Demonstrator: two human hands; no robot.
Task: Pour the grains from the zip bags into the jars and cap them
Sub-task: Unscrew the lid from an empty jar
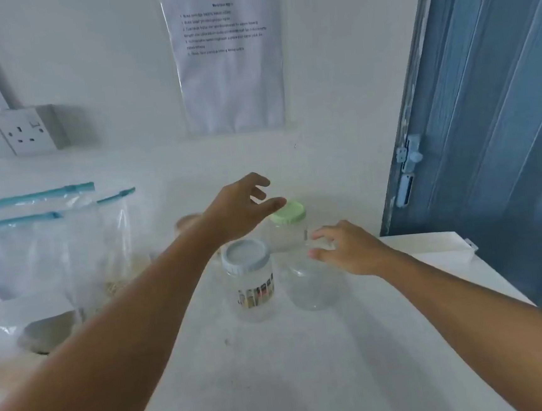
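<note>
Three clear jars stand together on the white table (277, 368). The blue-lidded jar (250, 279) with a printed label is nearest. The green-lidded jar (289, 225) stands behind it. A third clear jar (312, 283) stands at the right; its top is hidden by my right hand (348, 247), whose fingers curl over its white lid. My left hand (240, 208) hovers open just left of the green lid, not touching it. At the left, clear zip bags (47, 244) with blue zippers stand upright, with pale grains at their bottoms.
A metal bowl-like object (48, 333) sits at the left front by the bags. A brown-topped object (187, 222) is partly hidden behind my left arm. Wall sockets (11, 131) and a printed sheet (230, 54) are on the wall. A blue door (491, 120) is at the right.
</note>
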